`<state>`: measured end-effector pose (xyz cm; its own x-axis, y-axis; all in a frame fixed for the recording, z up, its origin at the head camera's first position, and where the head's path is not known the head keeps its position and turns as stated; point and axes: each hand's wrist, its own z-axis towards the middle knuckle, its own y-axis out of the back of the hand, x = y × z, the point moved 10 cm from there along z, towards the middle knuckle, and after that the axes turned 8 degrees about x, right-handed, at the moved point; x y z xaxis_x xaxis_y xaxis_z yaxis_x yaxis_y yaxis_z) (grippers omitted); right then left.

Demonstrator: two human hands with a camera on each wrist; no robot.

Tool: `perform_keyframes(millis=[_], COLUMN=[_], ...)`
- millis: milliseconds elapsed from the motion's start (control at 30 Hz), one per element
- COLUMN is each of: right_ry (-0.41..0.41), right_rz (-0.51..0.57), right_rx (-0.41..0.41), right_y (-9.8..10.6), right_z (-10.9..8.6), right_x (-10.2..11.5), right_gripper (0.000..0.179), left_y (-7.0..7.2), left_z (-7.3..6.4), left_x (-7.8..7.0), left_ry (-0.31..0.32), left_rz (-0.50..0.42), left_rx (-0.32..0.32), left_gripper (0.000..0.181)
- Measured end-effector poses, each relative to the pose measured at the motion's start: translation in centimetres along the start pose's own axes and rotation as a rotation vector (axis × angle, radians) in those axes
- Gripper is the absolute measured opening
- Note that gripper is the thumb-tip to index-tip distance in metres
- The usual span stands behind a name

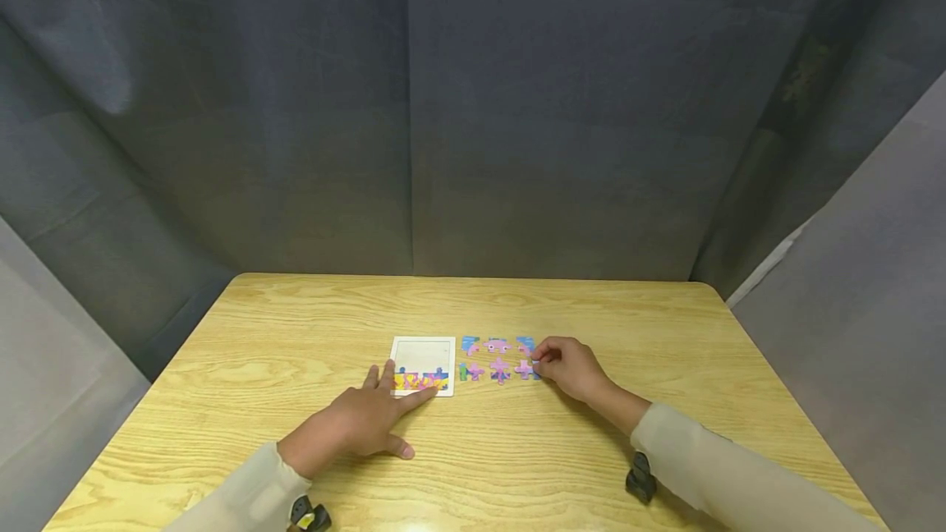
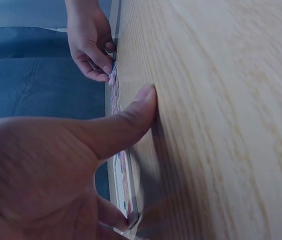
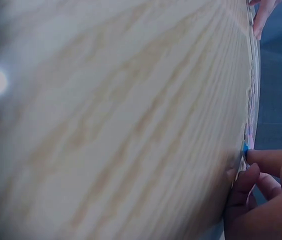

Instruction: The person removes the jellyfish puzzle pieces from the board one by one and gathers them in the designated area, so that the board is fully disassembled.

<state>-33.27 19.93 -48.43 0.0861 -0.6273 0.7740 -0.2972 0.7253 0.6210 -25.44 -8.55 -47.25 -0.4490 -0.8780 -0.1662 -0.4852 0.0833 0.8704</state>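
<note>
Pinching a puzzle piece [image 1: 524, 369] at its right edge, right fingers [image 1: 544, 348] nearly meet; left fingers [image 1: 417, 399] spread on the frame [image 1: 452, 364].

the left sleeve [image 1: 240, 495] and right sleeve [image 1: 739, 466] match — plain pale beige, lightly creased, ending near the wrists. a small black device [image 1: 319, 518] with a yellow patch [image 1: 305, 520] sits beside the left one — a second black device [image 1: 640, 479] beside the right.

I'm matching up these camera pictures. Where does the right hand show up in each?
Head: the right hand is right of centre, in the lower half.
Left wrist: the right hand is at the upper left.
Right wrist: the right hand is at the lower right, cut off by the edge.
Shared landmark: the wood-grained table.
</note>
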Motion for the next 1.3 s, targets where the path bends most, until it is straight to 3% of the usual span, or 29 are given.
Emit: perform_keyframes(millis=[933, 1167, 1300], right_ry=[-0.007, -0.009, -0.014], right_rz=[0.031, 0.08, 0.11], right_rx=[0.009, 0.026, 0.032], right_y=[-0.2, -0.2, -0.1], right_z=[0.5, 0.6, 0.5], right_x=[-1.1, -1.4, -1.4], right_gripper=[0.007, 0.009, 0.01], left_y=[0.2, -0.5, -0.9], left_z=[-0.3, -0.7, -1.8], left_x=[-0.1, 0.9, 1.6], left_ry=[-0.036, -0.039, -0.036], left_rz=[-0.072, -0.061, -0.085], left_rx=[-0.032, -0.063, -0.069], left_gripper=[0.097, 0.095, 0.092])
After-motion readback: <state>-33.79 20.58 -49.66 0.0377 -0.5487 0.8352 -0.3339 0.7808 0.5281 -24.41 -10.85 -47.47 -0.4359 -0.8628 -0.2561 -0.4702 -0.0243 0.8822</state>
